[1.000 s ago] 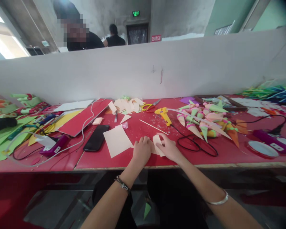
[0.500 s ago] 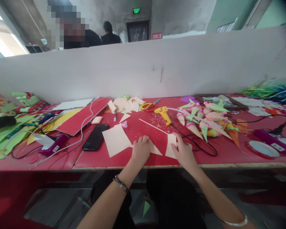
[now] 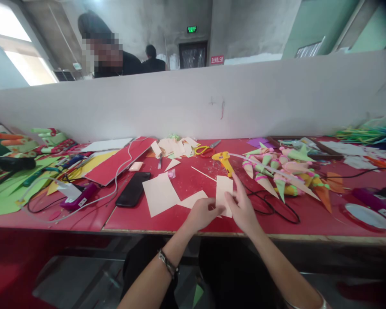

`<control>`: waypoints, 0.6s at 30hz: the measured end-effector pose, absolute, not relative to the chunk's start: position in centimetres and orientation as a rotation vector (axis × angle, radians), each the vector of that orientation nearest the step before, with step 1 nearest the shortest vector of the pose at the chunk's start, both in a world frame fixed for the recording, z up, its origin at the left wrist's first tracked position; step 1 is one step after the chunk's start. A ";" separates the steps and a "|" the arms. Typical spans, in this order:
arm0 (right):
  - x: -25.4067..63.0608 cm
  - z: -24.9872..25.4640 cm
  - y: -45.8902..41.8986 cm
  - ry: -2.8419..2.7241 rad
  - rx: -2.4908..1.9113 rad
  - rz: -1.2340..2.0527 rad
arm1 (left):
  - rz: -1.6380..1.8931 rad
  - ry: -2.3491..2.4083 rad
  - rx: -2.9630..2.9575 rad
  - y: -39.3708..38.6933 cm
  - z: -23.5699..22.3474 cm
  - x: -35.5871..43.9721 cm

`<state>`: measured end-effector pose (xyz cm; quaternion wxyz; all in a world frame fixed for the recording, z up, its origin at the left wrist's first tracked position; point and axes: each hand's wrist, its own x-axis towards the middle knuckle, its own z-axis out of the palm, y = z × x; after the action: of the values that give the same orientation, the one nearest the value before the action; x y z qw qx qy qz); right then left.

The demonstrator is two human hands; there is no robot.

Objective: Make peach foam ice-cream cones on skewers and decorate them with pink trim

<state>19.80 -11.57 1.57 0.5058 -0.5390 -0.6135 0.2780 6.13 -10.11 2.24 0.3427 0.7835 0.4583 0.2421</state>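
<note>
My right hand (image 3: 243,207) grips a cream rectangular sheet (image 3: 224,187), thumb on its face and fingers along its right edge. The sheet is raised and faces me; whether it is paper or thin foam I cannot tell. At its lower left corner, my left hand (image 3: 203,214) pinches it with curled fingers. Left of the hands, a cut cream piece (image 3: 194,199) lies on the red table (image 3: 180,221), partly hidden by my left hand. Beside it is a larger square cream sheet (image 3: 161,194). Just beyond my right hand lies a yellow glue gun (image 3: 223,162).
Yellow-handled scissors (image 3: 206,148), a thin stick (image 3: 203,173) and cream scraps (image 3: 176,147) lie farther back. A black phone (image 3: 133,189) and a red board (image 3: 122,162) are left. Right are small cone-shaped crafts (image 3: 279,169), a cable and a white dish (image 3: 367,216).
The cream sheet at my right hand has been lifted off the table and turned toward me. My left hand has moved right, from the cut piece to the sheet's lower corner.
</note>
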 end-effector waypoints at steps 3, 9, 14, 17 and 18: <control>19.5 0.8 -11.4 -1.576 -1.285 0.702 | 0.688 1.151 1.948 -9.1 1.9 4.8; 18.8 -1.3 -12.0 -1.978 -1.412 0.460 | 0.673 1.418 1.881 -4.8 3.2 -0.1; 18.8 -1.3 -12.0 -1.985 -1.446 0.534 | 0.677 1.512 1.852 0.5 3.8 -3.6; 19.1 -1.2 -12.0 -1.964 -1.426 0.588 | 0.701 1.524 1.787 3.7 4.1 -4.8; 19.1 -1.2 -12.0 -1.956 -1.416 0.604 | 0.727 1.529 1.766 4.7 4.2 -5.1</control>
<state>19.12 -11.99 -1.25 0.3203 -0.5390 -0.7444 0.2298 -5.09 4.67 4.23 0.3406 0.6788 0.5874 0.2795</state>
